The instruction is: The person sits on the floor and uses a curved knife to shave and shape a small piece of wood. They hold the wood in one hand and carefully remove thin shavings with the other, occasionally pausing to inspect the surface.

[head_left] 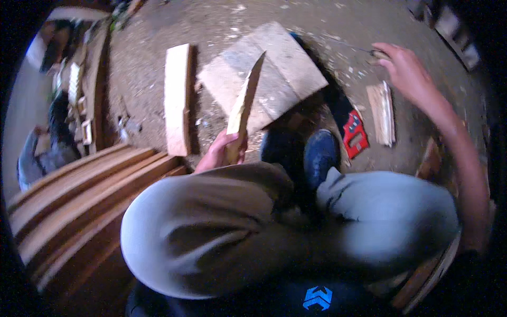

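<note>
My left hand (215, 153) is wrapped round the thick lower end of a pale wooden stake (244, 105), beside my left knee. The stake tapers to a point and tilts up over a square board block (280, 66). Out to the right, my right hand (404, 68) grips the short handle of a thin-bladed tool (378, 55), apart from the stake. Its narrow blade points left and is blurred, so its exact kind is unclear. A handsaw (355, 134) with a red and black handle lies partly under the block's right side.
A pale plank (177, 100) lies left of the block, and a split wood piece (381, 113) right of the saw. Long boards (90, 179) are stacked by my left knee. Wood chips litter the dirt floor. Another person (50, 142) is at the far left.
</note>
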Action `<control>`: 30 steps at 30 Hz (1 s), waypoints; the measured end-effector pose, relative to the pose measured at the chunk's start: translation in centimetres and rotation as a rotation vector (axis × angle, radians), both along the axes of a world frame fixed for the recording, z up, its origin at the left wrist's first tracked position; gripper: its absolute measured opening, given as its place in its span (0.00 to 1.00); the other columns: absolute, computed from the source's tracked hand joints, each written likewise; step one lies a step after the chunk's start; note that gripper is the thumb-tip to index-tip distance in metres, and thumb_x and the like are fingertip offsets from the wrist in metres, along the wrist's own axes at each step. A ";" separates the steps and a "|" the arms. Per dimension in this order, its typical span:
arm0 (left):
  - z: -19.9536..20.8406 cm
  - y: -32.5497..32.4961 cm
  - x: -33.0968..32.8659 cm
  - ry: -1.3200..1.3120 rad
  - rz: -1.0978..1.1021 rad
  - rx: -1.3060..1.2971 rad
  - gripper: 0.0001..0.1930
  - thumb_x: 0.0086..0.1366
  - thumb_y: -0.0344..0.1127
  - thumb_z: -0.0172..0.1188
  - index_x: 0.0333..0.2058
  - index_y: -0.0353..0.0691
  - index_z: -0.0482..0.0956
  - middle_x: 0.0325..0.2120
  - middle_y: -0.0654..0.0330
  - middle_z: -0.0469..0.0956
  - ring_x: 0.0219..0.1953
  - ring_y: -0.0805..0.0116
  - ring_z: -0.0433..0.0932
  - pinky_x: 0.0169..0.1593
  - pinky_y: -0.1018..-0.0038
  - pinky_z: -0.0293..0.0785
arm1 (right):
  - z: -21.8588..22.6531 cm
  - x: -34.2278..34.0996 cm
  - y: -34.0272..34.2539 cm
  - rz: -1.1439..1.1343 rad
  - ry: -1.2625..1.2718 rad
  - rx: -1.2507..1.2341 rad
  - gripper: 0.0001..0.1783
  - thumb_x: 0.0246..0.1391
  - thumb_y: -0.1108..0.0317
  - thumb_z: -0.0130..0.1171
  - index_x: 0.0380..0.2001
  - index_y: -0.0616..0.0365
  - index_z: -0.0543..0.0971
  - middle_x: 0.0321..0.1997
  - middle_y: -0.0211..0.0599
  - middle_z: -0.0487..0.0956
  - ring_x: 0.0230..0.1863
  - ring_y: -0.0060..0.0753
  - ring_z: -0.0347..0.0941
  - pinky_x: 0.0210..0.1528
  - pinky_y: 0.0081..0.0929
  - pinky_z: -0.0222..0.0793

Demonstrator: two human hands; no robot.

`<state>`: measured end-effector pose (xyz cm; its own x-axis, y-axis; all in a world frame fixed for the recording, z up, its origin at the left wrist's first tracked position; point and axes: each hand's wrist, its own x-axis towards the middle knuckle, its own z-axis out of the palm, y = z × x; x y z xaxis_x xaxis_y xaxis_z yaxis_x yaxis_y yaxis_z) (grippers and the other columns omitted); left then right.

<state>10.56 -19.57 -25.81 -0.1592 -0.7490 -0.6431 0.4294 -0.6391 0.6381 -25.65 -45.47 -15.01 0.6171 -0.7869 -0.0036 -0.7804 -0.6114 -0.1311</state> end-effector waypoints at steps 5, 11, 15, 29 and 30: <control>-0.6 -1.4 1.8 -0.126 0.217 -0.165 0.15 0.60 0.48 0.52 0.33 0.42 0.67 0.22 0.62 0.67 0.20 0.71 0.67 0.21 0.75 0.63 | 2.4 4.3 -2.7 -0.063 0.185 -0.094 0.18 0.58 0.69 0.51 0.51 0.64 0.70 0.44 0.57 0.76 0.49 0.59 0.71 0.52 0.44 0.66; -0.9 -1.9 2.7 -0.384 0.431 -0.127 0.11 0.60 0.37 0.60 0.31 0.40 0.68 0.18 0.65 0.66 0.13 0.75 0.66 0.16 0.76 0.64 | -6.4 10.3 -6.1 -0.222 -0.251 0.186 0.18 0.54 0.56 0.55 0.34 0.64 0.76 0.29 0.56 0.78 0.33 0.56 0.76 0.37 0.45 0.69; -0.3 -1.2 4.8 -0.608 0.421 -0.032 0.11 0.57 0.33 0.62 0.32 0.38 0.68 0.18 0.65 0.69 0.13 0.76 0.69 0.16 0.77 0.66 | -12.3 13.6 -8.7 -0.243 -0.402 0.504 0.23 0.53 0.49 0.60 0.32 0.64 0.76 0.24 0.36 0.77 0.27 0.31 0.73 0.33 0.35 0.68; -5.2 -2.6 3.5 -0.587 0.477 0.087 0.21 0.54 0.42 0.69 0.40 0.36 0.74 0.31 0.59 0.80 0.28 0.73 0.78 0.22 0.75 0.74 | -12.7 17.3 -8.6 -0.315 -0.520 1.112 0.16 0.48 0.61 0.68 0.31 0.50 0.69 0.32 0.30 0.78 0.33 0.23 0.76 0.35 0.24 0.74; -5.4 -3.1 3.2 -0.569 0.448 0.075 0.21 0.53 0.42 0.70 0.40 0.36 0.74 0.31 0.59 0.80 0.28 0.73 0.78 0.21 0.75 0.74 | -13.1 16.9 -9.3 -0.292 -0.503 1.098 0.16 0.48 0.63 0.68 0.31 0.50 0.69 0.32 0.30 0.78 0.33 0.24 0.77 0.35 0.25 0.74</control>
